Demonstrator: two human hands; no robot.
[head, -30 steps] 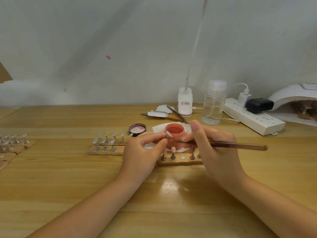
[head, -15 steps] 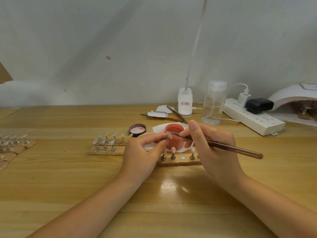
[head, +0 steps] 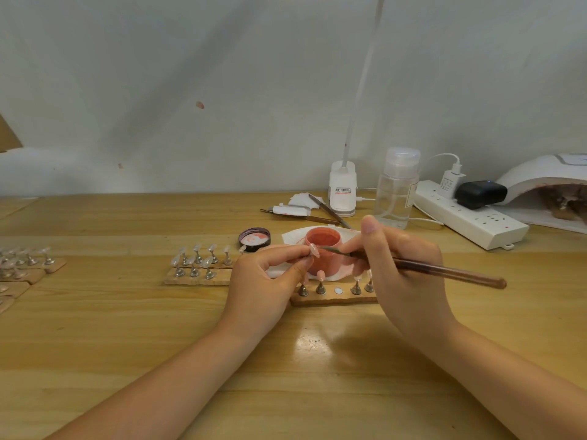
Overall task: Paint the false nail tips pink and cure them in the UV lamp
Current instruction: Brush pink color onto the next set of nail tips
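Wooden table (head: 127,328), slim brush (head: 444,270), glossy nail tip (head: 314,250).

At the right edge of the frame the UV lamp (head: 540,176) is cut off. We cannot tell what stands inside it. The right hand (head: 403,274) hides the wooden holder's (head: 330,298) right end.

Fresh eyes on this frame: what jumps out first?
Dead centre, the left hand pinches a small pink false nail tip while the right hand holds a long brown-handled brush with its tip at that nail. Just behind them sits an open round jar of pink gel on the wooden table. At far right, a white domed UV lamp stands beside a white power strip.
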